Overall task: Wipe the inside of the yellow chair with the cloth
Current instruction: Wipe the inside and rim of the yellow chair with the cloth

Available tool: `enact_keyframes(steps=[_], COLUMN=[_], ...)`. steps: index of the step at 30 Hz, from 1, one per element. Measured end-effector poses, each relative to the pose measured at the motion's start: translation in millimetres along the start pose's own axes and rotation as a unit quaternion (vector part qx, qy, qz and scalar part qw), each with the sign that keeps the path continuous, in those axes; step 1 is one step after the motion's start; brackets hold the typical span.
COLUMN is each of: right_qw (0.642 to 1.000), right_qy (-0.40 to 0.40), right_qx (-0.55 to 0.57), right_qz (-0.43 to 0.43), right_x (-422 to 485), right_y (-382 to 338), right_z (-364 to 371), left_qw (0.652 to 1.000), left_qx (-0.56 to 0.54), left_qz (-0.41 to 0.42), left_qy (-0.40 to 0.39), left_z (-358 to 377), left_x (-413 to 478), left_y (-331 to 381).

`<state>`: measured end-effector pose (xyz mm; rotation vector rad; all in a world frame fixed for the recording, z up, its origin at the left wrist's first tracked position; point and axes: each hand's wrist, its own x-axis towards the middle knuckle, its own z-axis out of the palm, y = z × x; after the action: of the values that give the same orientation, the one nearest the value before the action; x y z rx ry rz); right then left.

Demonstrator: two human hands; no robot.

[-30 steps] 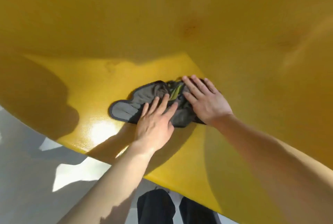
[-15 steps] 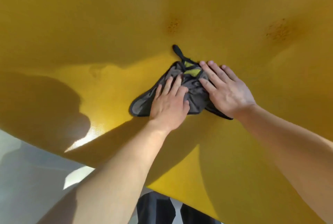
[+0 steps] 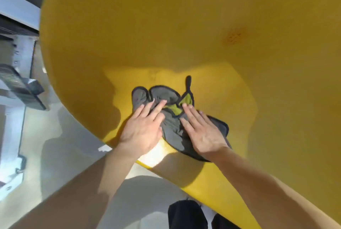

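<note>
Both bare hands lie flat on a crumpled grey microfibre cloth with dark edging and a lime-green patch (image 3: 171, 127), which rests on the seat inside the smooth, rounded yellow plastic chair (image 3: 166, 25), close to the seat's front edge.

The left hand (image 3: 142, 129) comes in from the lower left on a bare forearm, palm down, its fingers (image 3: 158, 107) stretched forward and a little apart. The fingertips press on the left half of the cloth, while the heel of the hand sits on the yellow seat just beside the cloth. Its grip is released: nothing is pinched or curled around, the hand only presses down.

The right hand (image 3: 203, 132) reaches in from the lower right, also palm down with straight fingers pointing up and to the left. It covers the right half of the cloth, with fingertips just beside the green patch. Its grip is likewise released, flat on the fabric.

The 2 hands sit near each other, with a strip of bunched grey cloth showing between them. A narrow dark hanging loop (image 3: 188, 82) sticks out from the far edge of the cloth, lying on the seat.

A brownish stain (image 3: 233, 37) marks the chair's inner wall at the upper right. A bright sunlit patch falls on the seat edge beneath the left wrist. The pale grey floor (image 3: 60, 145) shows at the left, and dark trousers (image 3: 186, 215) at the bottom edge.
</note>
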<state>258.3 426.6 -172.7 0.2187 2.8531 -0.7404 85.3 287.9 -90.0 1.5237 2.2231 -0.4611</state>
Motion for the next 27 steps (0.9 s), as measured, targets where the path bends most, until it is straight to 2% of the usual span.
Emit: enact_keyframes(steps=[4, 6, 9, 12, 14, 17, 18, 20, 24, 27], right_qw=[0.985, 0.979, 0.991, 0.997, 0.995, 0.972, 0.96, 0.948, 0.937, 0.893], right_qy=[0.142, 0.179, 0.124, 0.059, 0.0, -0.05, -0.052, -0.021, 0.124, 0.267], right_qx=[0.028, 0.039, 0.044, 0.011, -0.032, -0.128, -0.163, -0.223, -0.303, -0.354], right_qz=[0.093, 0.093, 0.029, -0.04, -0.09, -0.191, -0.223, -0.226, -0.124, -0.073], right_x=[121.0, 141.6, 92.8, 5.9, -32.0, -37.0, -27.6, -0.2, 77.8, 99.4], right_y=[3.1, -4.7, -21.3, -23.4, -9.8, 28.5, 42.2, 72.2, 123.1, 146.5], right_z=[-51.1, -55.5, -20.3, 19.8, 24.7, 6.1, -1.7, -25.7, -102.8, -164.8], left_qw=[0.988, 0.984, 0.988, 0.993, 0.994, 0.993, 0.993, 0.999, 0.981, 0.956], left_qx=[0.072, 0.062, -0.008, -0.074, -0.074, -0.043, -0.025, 0.001, 0.018, -0.012], left_qz=[-0.079, -0.105, -0.121, -0.09, -0.021, 0.039, 0.032, -0.005, -0.115, -0.172], left_qy=[0.109, 0.13, 0.092, -0.012, -0.081, -0.1, -0.107, -0.038, 0.155, 0.237], left_z=[-50.7, -55.0, -14.0, 31.6, 46.2, 43.7, 38.3, 21.5, -30.8, -78.1], left_x=[56.5, 63.3, 27.6, -31.9, -52.5, -34.6, -22.8, 15.8, 117.2, 181.0], left_y=[-49.8, -44.2, -8.5, 39.1, 58.2, 60.5, 55.0, 44.9, 25.5, 42.7])
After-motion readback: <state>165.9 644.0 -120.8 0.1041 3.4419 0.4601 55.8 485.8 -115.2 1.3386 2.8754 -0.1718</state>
